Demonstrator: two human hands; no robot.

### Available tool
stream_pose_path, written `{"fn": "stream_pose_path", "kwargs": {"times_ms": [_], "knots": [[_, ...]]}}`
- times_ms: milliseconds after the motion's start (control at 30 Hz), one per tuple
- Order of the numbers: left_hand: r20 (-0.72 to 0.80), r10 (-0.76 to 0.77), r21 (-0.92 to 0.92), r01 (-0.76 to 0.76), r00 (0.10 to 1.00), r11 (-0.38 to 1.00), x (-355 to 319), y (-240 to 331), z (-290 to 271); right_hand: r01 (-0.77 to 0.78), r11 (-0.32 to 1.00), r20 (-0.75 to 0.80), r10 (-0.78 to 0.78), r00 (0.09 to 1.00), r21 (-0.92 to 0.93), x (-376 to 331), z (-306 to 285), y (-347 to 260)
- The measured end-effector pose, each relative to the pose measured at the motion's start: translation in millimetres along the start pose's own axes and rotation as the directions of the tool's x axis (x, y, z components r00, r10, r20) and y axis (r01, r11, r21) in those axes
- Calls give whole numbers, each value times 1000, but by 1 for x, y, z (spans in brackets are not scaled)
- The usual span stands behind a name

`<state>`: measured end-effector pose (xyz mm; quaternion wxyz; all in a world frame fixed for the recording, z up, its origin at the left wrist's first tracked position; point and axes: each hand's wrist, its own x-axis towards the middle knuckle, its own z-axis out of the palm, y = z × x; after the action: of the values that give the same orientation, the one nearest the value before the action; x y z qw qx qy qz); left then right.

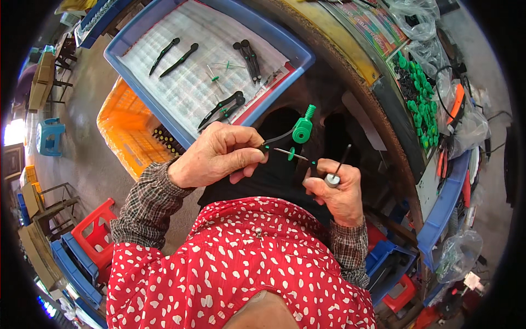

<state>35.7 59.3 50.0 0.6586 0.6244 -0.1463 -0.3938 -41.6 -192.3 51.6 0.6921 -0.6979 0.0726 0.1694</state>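
Note:
My left hand (222, 155) is closed in a pinch on a thin black plastic arm (280, 136). At the arm's far end sits a green round fitting with a ribbed stem (302, 129). Between my hands is a metal pin with a green disc (291, 153) round its middle; its left end is near my left fingertips and its right end near a small black piece (313, 162) by my right hand. My right hand (341, 193) is closed round a thin dark rod with a grey cylindrical end (332, 180), the rod pointing up and away. My fingers partly hide the held parts.
Ahead, a blue tray (127, 61) holds several black arms (179, 60) and loose pins with green discs (215, 78). An orange crate (118, 123) stands left of it. Right, a worktable edge (402, 145) curves past a pile of green parts (422, 109). A red stool (94, 233) is behind left.

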Motion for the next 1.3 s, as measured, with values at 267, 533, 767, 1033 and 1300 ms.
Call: {"fn": "stream_pose_path", "kwargs": {"times_ms": [267,533,767,1033,1300], "knots": [[-23,31,-86,-33,999,996,9,-17,11,-23,996,-46,26,999,83,0,10,16],[-86,78,-181,-92,993,979,16,-28,28,-3,986,-114,23,993,166,2,21,27],[-150,101,-263,-138,984,955,27,-43,43,65,980,-188,-28,982,190,6,29,30],[-114,48,-355,-85,992,931,34,-39,48,131,967,-189,-89,978,220,14,29,36],[-72,-11,-356,-15,997,934,31,-36,40,82,971,-116,-56,992,224,13,21,34]]}}
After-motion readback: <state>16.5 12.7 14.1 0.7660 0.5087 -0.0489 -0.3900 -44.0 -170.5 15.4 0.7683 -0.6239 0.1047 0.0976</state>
